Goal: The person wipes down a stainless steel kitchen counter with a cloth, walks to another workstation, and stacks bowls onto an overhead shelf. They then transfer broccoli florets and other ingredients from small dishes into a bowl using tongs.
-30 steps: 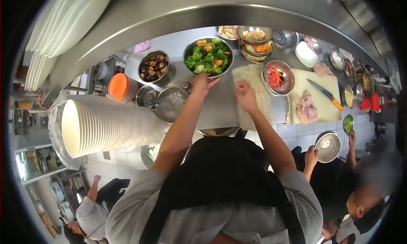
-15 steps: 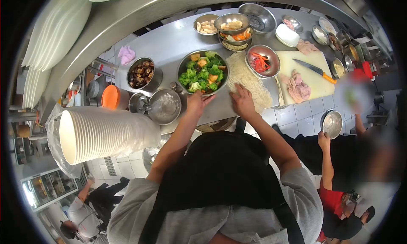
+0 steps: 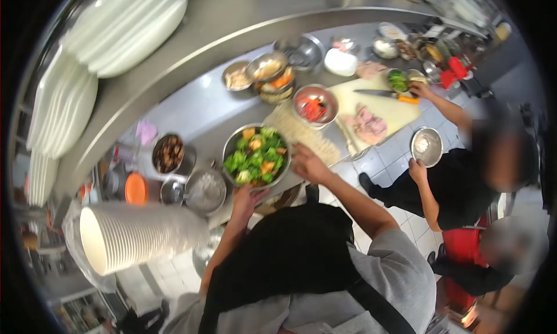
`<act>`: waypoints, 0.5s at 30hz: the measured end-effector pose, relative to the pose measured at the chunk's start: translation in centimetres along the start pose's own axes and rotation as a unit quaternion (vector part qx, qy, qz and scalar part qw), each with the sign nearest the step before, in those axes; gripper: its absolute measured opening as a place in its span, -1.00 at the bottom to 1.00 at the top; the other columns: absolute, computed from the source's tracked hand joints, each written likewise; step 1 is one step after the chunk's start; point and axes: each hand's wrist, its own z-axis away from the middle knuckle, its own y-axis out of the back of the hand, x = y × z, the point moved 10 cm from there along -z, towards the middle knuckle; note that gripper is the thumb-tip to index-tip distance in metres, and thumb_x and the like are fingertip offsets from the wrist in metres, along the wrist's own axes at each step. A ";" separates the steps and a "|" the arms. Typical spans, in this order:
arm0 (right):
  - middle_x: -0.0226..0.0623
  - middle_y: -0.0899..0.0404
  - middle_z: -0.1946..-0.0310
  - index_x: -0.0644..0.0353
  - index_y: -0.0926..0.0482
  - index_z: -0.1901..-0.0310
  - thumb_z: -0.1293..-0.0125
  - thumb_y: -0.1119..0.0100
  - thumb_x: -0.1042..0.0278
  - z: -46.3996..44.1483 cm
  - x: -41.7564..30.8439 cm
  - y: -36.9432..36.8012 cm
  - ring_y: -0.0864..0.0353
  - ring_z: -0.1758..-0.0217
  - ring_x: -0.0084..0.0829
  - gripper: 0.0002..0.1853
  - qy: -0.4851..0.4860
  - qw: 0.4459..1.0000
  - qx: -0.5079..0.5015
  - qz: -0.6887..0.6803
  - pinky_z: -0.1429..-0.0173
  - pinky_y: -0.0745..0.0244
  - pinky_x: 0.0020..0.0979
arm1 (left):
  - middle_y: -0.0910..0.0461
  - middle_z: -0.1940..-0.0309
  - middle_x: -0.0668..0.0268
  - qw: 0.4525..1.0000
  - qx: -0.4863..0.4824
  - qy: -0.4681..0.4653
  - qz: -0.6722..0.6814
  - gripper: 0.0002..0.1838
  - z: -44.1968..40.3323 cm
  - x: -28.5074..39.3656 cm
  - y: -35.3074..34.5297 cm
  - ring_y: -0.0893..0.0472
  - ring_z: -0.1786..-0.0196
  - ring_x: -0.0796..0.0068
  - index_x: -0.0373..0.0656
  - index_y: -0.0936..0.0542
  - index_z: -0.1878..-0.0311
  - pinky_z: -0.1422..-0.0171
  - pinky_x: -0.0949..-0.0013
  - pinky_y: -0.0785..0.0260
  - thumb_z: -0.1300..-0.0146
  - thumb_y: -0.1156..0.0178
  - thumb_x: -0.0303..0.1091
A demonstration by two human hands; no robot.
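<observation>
A metal bowl (image 3: 227,138) full of broccoli and orange chunks stands at the near side of the counter. My left hand (image 3: 246,202) is against its near edge, fingers at the wall just below the rim. On the bowl's right side, my right hand (image 3: 311,164) presses its curved fingers to the rim. Just beyond my right hand lies a pale, textured cloth (image 3: 316,141). Left of the bowl are a floury metal bowl (image 3: 206,189) and a bowl of dark mushrooms (image 3: 168,152).
A white cutting board (image 3: 400,115) bears raw meat (image 3: 369,125) and an orange-handled knife (image 3: 408,99). A red pepper bowl (image 3: 315,105) stands left of it. Stacked paper tubs (image 3: 145,235) jut out at left. At right, a co-worker holds a metal bowl (image 3: 427,147).
My right hand has left the cloth and come to the bowl's side. The view has turned and shifted. A co-worker has moved in at right, one hand near a bowl of greens on the counter.
</observation>
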 end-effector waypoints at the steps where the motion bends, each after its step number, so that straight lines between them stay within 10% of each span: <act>1: 0.01 -0.27 -0.22 0.18 -0.51 0.05 -0.04 -0.22 0.45 0.1 -0.8 1.3 -0.20 -0.33 0.05 -0.64 0.001 1.000 0.019 -0.001 -0.37 -0.20 -0.15 | -0.34 -0.11 0.00 1.000 -0.012 -0.002 0.000 -0.57 0.2 0.4 -0.2 -0.49 -0.07 -0.07 -0.35 -0.17 -0.19 -0.06 -0.19 -0.49 -0.28 0.02 -0.52; 9: -0.21 -0.59 0.14 0.23 -0.53 0.20 -0.20 -0.18 0.42 -1.6 -4.3 15.3 -0.58 0.05 -0.36 -0.85 -0.093 0.980 0.031 -0.174 0.04 -0.49 -0.37 | -0.39 -0.02 0.00 0.991 -0.019 0.104 -0.082 -0.54 3.1 -0.3 1.3 -0.59 0.06 -0.02 -0.35 -0.20 -0.13 0.04 -0.03 -0.55 -0.30 -0.08 -0.28; 12: -0.32 -0.58 0.06 0.15 -0.49 -0.05 -0.21 -0.06 0.54 -2.8 -9.8 26.5 -0.57 0.09 -0.50 -0.66 -0.051 0.964 0.132 -0.225 0.07 -0.48 -0.49 | -0.50 0.13 0.06 0.962 -0.026 0.137 -0.236 -0.64 5.6 1.2 0.4 -0.63 0.16 0.15 -0.35 -0.34 -0.01 0.10 0.17 -0.57 -0.33 -0.07 -0.25; 15: -0.13 -0.51 -0.04 0.25 -0.50 0.04 -0.16 -0.08 0.61 -4.8 -14.0 34.3 -0.58 0.06 -0.41 -0.70 0.028 0.965 0.186 -0.182 0.00 -0.48 -0.43 | -0.56 0.27 0.13 0.937 -0.092 0.023 -0.337 -0.75 6.4 4.4 -2.3 -0.63 0.26 0.34 -0.30 -0.45 0.15 0.23 0.36 -0.54 -0.36 -0.04 -0.26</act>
